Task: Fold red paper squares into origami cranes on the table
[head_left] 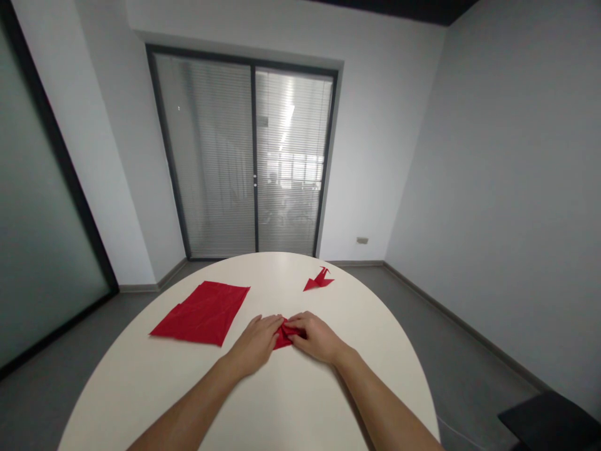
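Between my two hands a small piece of folded red paper (282, 341) lies on the table, partly hidden by my fingers. My left hand (257, 343) rests palm down over its left side, fingers fairly straight and pressing on the paper. On the right edge, my right hand (315, 335) pinches the paper between thumb and fingers. A finished red origami crane (320, 280) stands beyond my right hand. To the left lies a stack of flat red paper sheets (201, 313), slightly creased, with uneven edges.
The round cream-coloured table (277, 407) curves away on both sides. A black chair (551, 419) is at the lower right, off the table. Behind stand a glazed partition with blinds (206, 163) and pale walls.
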A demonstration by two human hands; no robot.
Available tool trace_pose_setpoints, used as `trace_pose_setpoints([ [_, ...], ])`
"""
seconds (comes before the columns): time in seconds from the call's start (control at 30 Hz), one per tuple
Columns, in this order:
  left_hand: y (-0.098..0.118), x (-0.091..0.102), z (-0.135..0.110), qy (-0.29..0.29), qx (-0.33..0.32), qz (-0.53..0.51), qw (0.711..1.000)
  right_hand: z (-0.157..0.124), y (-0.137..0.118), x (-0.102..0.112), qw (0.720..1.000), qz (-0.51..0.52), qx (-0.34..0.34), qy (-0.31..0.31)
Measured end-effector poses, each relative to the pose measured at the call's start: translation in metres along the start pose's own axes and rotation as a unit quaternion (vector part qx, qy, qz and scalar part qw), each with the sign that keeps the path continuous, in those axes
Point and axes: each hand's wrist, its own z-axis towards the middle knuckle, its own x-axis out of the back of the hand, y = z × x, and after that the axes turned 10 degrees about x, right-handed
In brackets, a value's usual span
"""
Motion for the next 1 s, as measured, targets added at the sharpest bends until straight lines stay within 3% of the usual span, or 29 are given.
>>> trace_pose_setpoints([
  [0.17,-0.004,0.003,-0.002,-0.012,0.016,0.016,1.000,-0.003,-0.009,-0.004,0.998,-0.014,0.007,-0.065],
  [0.33,-0.009,0.005,-0.003,-0.026,0.027,0.012,0.999,-0.006,-0.011,-0.012,0.985,-0.033,-0.053,-0.163],
  [0.5,-0.010,0.006,-0.004,-0.041,0.041,0.015,0.998,-0.005,-0.021,-0.017,0.983,-0.053,-0.121,-0.128],
  [0.6,-0.010,0.006,-0.004,-0.051,0.046,0.012,0.998,-0.002,-0.025,-0.022,0.988,-0.056,-0.107,-0.097],
  [1.0,-0.018,0.005,-0.003,-0.035,0.047,0.013,0.998,-0.006,-0.016,-0.014,0.984,-0.064,-0.105,-0.129],
])
